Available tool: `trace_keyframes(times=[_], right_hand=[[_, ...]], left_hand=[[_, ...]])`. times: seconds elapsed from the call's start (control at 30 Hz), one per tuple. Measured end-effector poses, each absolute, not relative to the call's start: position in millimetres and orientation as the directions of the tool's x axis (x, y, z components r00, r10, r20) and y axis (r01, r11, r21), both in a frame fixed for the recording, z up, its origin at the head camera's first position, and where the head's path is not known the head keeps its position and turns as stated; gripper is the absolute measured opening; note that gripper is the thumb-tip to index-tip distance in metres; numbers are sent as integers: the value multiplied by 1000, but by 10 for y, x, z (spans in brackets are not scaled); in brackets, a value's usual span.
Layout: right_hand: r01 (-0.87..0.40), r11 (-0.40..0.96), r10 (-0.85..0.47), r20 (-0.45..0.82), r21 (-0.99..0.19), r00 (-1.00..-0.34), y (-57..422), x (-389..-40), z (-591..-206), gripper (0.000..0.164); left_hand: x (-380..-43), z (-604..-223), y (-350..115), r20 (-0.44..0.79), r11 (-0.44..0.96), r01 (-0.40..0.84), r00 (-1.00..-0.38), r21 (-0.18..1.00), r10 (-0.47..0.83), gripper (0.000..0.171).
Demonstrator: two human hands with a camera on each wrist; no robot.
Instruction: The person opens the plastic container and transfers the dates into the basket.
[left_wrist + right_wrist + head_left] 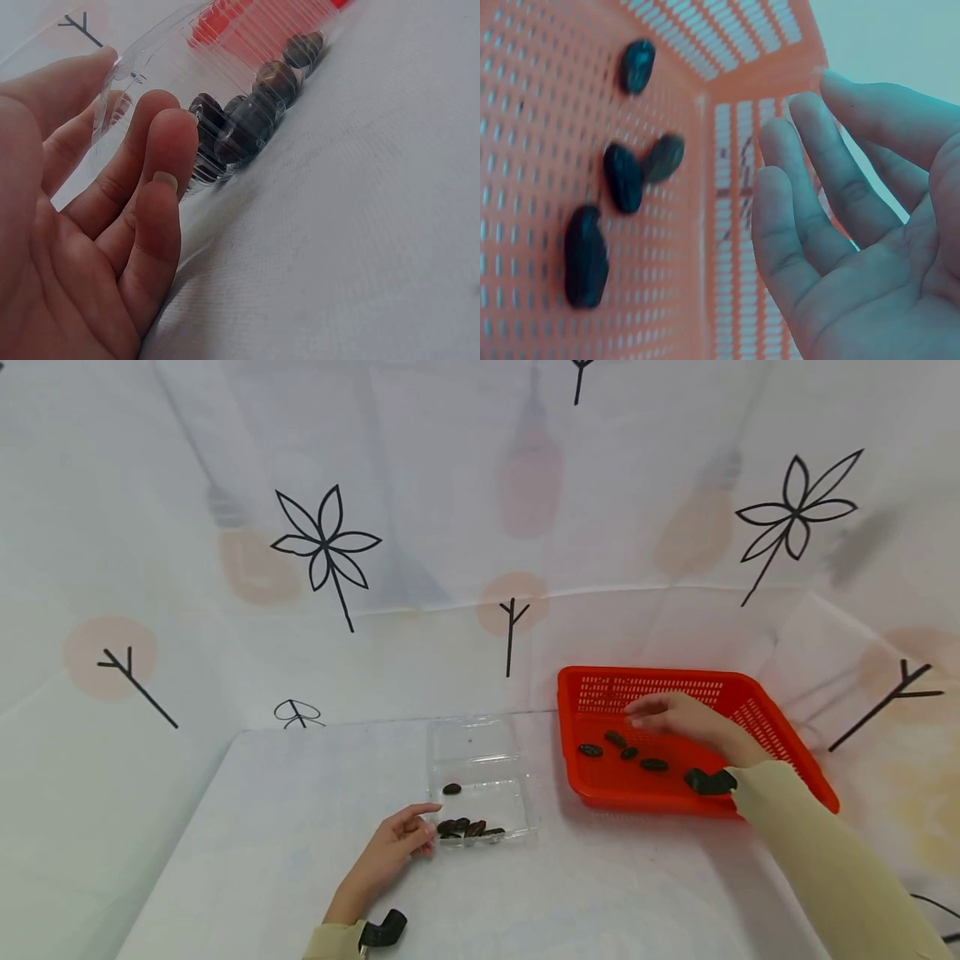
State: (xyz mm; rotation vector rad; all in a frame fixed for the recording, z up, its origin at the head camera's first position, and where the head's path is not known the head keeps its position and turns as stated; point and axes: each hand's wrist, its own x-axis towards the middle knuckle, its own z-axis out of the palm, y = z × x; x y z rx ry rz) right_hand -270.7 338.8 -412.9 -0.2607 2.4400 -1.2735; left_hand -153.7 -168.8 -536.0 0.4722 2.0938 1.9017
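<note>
In the head view a clear plastic box (491,802) with its lid (474,742) folded back stands on the table. Dark, wrinkled, date-like fruits (462,827) lie along its near side, and a single dark fruit (452,789) sits farther back. My left hand (393,847) is at the box's left edge, its loosely bent fingers (171,142) against the clear wall. Over the red basket (787,727) hovers my right hand (678,717), fingers slightly bent and holding nothing. Several dark fruits (654,765) are spread on the basket floor below it.
White cloth with plant drawings hangs behind and at the sides. A pale cloth (247,860) covers the table. The basket's slotted wall (750,247) rises beside the right fingers. Black bands (384,929) are worn at both wrists.
</note>
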Motion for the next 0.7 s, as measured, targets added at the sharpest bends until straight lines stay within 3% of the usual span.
trace_keyframes(times=[0.47, 0.7], right_hand=[[-107, 453, -389, -88, -885, -917, 2829, -2582, -3978, 29], [-154, 443, -409, -46, -883, -911, 2545, -2508, -3923, 30]], left_hand=[[-1531, -5366, -1672, 20, 83, 59, -910, 995, 413, 45], [-1547, -5390, -1676, 4, 99, 48, -916, 994, 401, 45]])
